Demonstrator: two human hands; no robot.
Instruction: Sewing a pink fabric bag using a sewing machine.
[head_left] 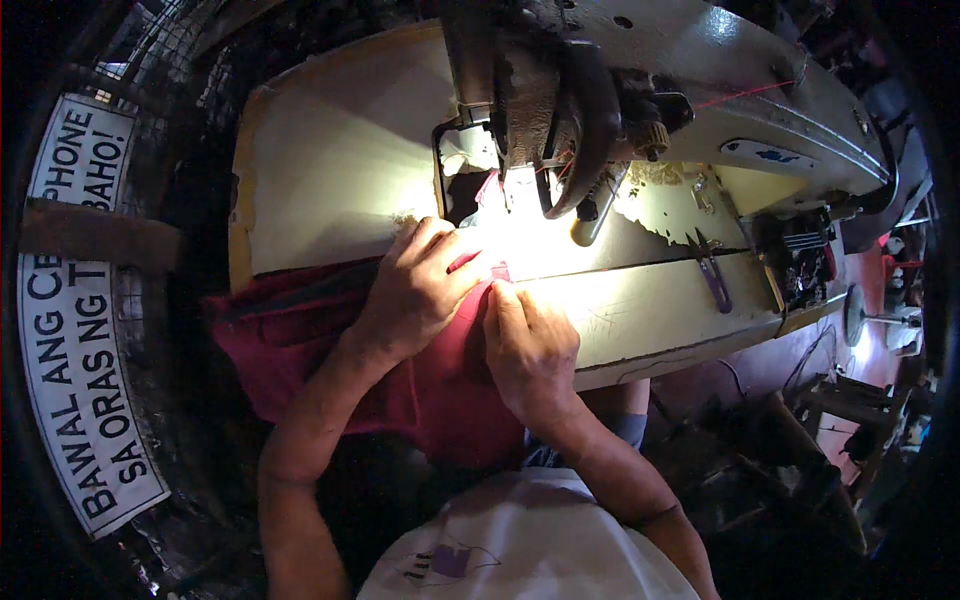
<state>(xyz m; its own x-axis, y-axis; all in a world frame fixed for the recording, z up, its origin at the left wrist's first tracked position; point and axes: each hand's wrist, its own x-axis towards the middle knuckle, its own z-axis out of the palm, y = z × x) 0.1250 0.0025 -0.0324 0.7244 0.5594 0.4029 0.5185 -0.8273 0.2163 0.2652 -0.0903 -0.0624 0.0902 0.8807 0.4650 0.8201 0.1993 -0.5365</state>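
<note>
A dark red fabric piece (450, 400) lies over the front of the sewing table and hangs toward my lap. My left hand (425, 280) grips the fabric, fingers curled near the machine's bed. Just to its right, my right hand (530, 345) pinches the fabric's edge between thumb and finger. Above both hands is the sewing machine head (540, 100), with its needle area brightly lit. A small pale pink scrap (488, 190) sits by the needle area. Purple-handled snips (715, 282) lie on the right of the table.
The table's pale top (330, 160) extends left behind my hands. Red thread runs along the machine arm. A metal mechanism (800, 260) is at the table's right end. Printed white signs (85, 380) stand at the far left. Chairs, cables and clutter fill the floor at right.
</note>
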